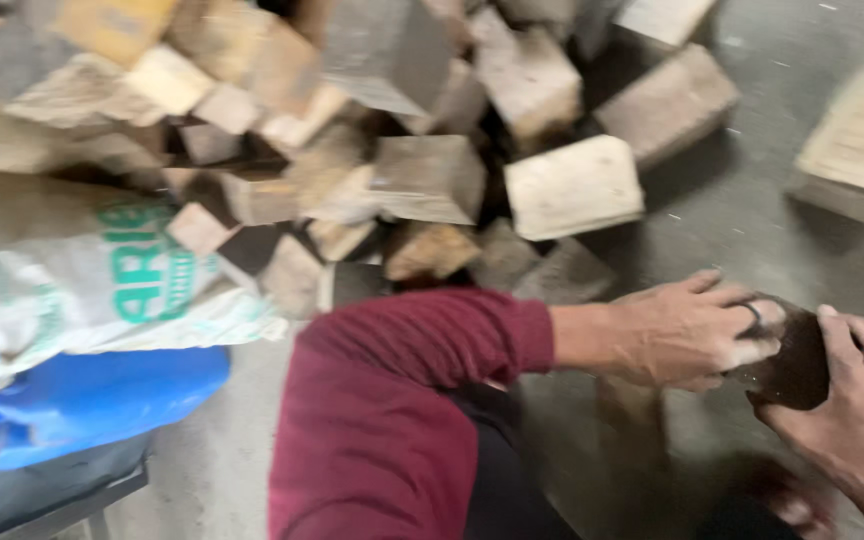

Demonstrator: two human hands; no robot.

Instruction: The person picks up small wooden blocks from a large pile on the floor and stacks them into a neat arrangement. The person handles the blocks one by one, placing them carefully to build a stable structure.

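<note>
**Holding a dark block between two hands beside a leaning heap of wood**

Gripping from both sides, the person keeps a dark brown block (797, 365) at the lower right of the frame, above the grey concrete floor (752, 200). The left hand (687, 335) reaches in from the middle on a maroon sleeve (422, 340), wrist fairly straight, fingers curled over the block's near edge with a ring showing; its grip is clenched on the block. The right hand (857, 400) comes up from the lower right corner, fingers wrapped over the far side, likewise closed on the block.

The picture is smeared by motion, so the exact hold is hard to judge. Neither hand seems to support the block from beneath; a slack grip could let it drop toward the legs below. The pile of wooden blocks (432, 180) filling the upper half looks loosely stacked, and a nudge from the left elbow might send pieces sliding down. A white printed sack (102, 280) and a blue bag (92, 400) lie at the left.
</note>
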